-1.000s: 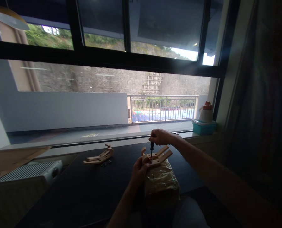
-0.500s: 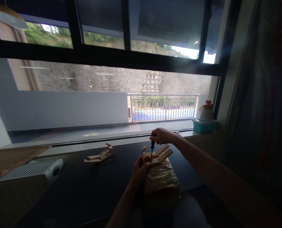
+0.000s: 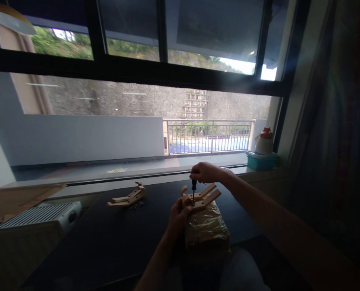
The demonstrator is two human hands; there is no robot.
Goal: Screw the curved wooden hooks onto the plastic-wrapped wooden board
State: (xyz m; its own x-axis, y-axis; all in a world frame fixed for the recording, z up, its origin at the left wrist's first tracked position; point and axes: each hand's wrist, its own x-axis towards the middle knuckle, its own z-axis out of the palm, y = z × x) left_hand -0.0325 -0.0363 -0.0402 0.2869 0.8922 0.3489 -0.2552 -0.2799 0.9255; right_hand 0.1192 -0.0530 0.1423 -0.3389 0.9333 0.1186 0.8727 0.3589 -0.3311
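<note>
My right hand (image 3: pixel 204 172) is closed around the dark handle of a screwdriver (image 3: pixel 194 189), which points straight down. Its tip meets a light wooden piece with drilled holes and angled arms (image 3: pixel 206 200). With my left hand (image 3: pixel 179 213) I grip the near left end of that piece; the fingertips are partly hidden. The wood rests on a box wrapped in shiny brown tape (image 3: pixel 207 229). A similar wooden piece (image 3: pixel 128 197) lies apart on the dark table (image 3: pixel 107 238), with several small screws (image 3: pixel 136 205) beside it.
A radiator (image 3: pixel 46 218) with cardboard (image 3: pixel 19 200) on top stands at the left. On the sill at the right, a teal box (image 3: pixel 261 161) carries a white container with a red top (image 3: pixel 264 142). The window frame (image 3: pixel 131 74) crosses the view behind the table.
Almost everything keeps its place. My right hand and the screwdriver handle have shifted very slightly up and left; the tip stays at the wooden piece.
</note>
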